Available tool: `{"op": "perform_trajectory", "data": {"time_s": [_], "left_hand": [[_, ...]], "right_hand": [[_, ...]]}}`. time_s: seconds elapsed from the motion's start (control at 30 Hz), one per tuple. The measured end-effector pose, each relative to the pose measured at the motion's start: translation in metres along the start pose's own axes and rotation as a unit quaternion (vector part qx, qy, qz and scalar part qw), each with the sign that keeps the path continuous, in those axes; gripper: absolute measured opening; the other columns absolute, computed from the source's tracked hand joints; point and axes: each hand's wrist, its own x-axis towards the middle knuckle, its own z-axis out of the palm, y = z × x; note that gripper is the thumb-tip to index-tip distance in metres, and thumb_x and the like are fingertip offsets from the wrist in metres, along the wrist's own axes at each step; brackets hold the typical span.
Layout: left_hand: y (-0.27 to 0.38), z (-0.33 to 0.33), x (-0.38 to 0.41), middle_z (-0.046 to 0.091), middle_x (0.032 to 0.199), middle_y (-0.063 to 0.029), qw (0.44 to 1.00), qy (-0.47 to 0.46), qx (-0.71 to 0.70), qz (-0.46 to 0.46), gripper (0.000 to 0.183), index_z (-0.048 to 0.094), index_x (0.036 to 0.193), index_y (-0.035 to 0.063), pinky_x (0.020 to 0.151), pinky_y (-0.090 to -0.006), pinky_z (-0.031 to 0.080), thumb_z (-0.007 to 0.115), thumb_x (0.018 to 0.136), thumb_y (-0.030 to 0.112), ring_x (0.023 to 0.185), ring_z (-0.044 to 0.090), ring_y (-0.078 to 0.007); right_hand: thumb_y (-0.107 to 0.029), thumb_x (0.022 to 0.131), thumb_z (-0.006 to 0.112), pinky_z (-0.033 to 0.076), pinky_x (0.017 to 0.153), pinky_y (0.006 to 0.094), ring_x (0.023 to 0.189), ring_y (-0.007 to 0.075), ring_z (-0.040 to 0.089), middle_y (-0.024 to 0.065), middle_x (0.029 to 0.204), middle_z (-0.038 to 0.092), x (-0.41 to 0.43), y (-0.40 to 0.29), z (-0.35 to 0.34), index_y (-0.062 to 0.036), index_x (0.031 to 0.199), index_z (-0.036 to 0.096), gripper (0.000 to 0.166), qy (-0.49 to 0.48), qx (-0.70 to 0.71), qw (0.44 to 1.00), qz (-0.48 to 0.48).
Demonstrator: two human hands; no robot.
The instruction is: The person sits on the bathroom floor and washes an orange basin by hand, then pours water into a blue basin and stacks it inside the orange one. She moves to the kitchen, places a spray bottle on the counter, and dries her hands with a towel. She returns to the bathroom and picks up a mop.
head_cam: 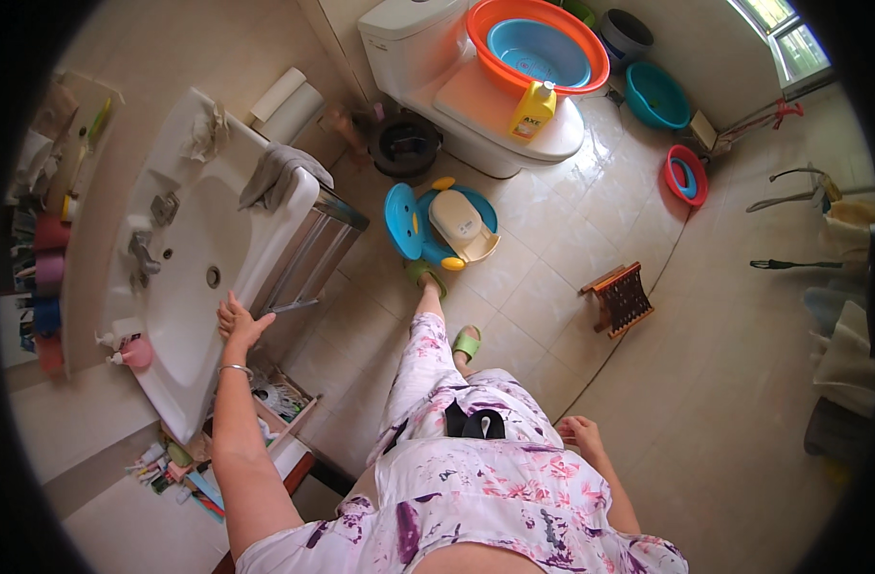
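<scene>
My left hand point(241, 322), fingers spread and holding nothing, is over the front rim of a white ceramic washbasin point(215, 215); whether it touches the rim I cannot tell. The basin has a metal faucet point(145, 252) and a round drain point(213, 277). A grey cloth point(283, 176) drapes over the far corner, and a pink pump bottle point(134, 353) stands at the near end. My right hand point(581, 435) hangs beside my hip with loosely bent fingers and no object showing. Ahead of my feet stands a blue and cream child's potty point(460, 222), its blue lid raised.
A white toilet point(473, 129) carries an orange basin point(480, 43), a blue basin point(538, 50) and a yellow bottle point(532, 111). Near it are a black bucket point(404, 147), a teal basin point(656, 97) and a red basin point(685, 176). A small wooden folding stool point(622, 298) stands on the tiles. An open drawer point(287, 405) juts out below the washbasin.
</scene>
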Motion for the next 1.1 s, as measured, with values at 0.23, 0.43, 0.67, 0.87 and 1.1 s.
{"op": "perform_trajectory", "data": {"time_s": [0.23, 0.43, 0.67, 0.87, 1.1], "left_hand": [[0.005, -0.006, -0.005, -0.003, 0.143, -0.0235, 1.0, -0.01, -0.006, 0.007, 0.121, -0.006, 0.14, 0.0152, 0.104, -0.054, 0.005, 0.077, 0.058, 0.045, 0.133, 0.0, -0.0387], [0.004, -0.003, -0.003, -0.004, 0.143, -0.0239, 1.0, -0.014, -0.001, -0.014, 0.122, -0.008, 0.139, 0.0146, 0.104, -0.0536, 0.004, 0.077, 0.057, 0.046, 0.133, -0.001, -0.038], [-0.003, 0.002, 0.001, -0.004, 0.143, -0.0232, 1.0, 0.001, 0.003, 0.014, 0.122, -0.008, 0.139, 0.0148, 0.104, -0.0541, 0.004, 0.077, 0.057, 0.047, 0.133, -0.001, -0.0377], [-0.004, 0.0, 0.0, -0.003, 0.143, -0.0218, 1.0, -0.006, 0.002, 0.006, 0.122, -0.007, 0.139, 0.0165, 0.104, -0.0543, 0.006, 0.077, 0.057, 0.046, 0.132, 0.0, -0.038], [-0.002, -0.003, 0.001, -0.001, 0.144, -0.0215, 1.0, -0.005, 0.015, 0.008, 0.119, -0.005, 0.14, 0.0177, 0.105, -0.0519, 0.009, 0.077, 0.058, 0.046, 0.133, 0.002, -0.0384]], "right_hand": [[-0.025, 0.085, 0.051, 0.049, 0.06, 0.0274, 0.067, 0.0134, 0.059, 0.0061, 0.08, 0.064, 0.002, -0.003, -0.004, -0.0044, 0.092, 0.061, 0.024, 0.0, 0.001, 1.0, -0.004], [-0.025, 0.084, 0.052, 0.049, 0.061, 0.0272, 0.068, 0.0134, 0.059, 0.006, 0.081, 0.064, 0.0, 0.001, 0.002, -0.0043, 0.092, 0.061, 0.024, 0.0, -0.004, 1.0, 0.005], [-0.026, 0.084, 0.052, 0.048, 0.06, 0.0264, 0.07, 0.0131, 0.059, 0.006, 0.081, 0.064, -0.005, 0.001, 0.016, -0.0043, 0.092, 0.061, 0.025, -0.006, 0.006, 1.0, -0.001], [-0.026, 0.085, 0.051, 0.048, 0.06, 0.026, 0.069, 0.0124, 0.059, 0.0061, 0.081, 0.064, -0.013, 0.009, 0.013, -0.0047, 0.092, 0.061, 0.025, 0.005, 0.039, 0.999, -0.024], [-0.025, 0.085, 0.051, 0.048, 0.059, 0.0258, 0.067, 0.0117, 0.058, 0.0053, 0.08, 0.064, -0.017, 0.03, 0.013, -0.0057, 0.091, 0.061, 0.023, 0.022, 0.063, 0.998, -0.007]]}}
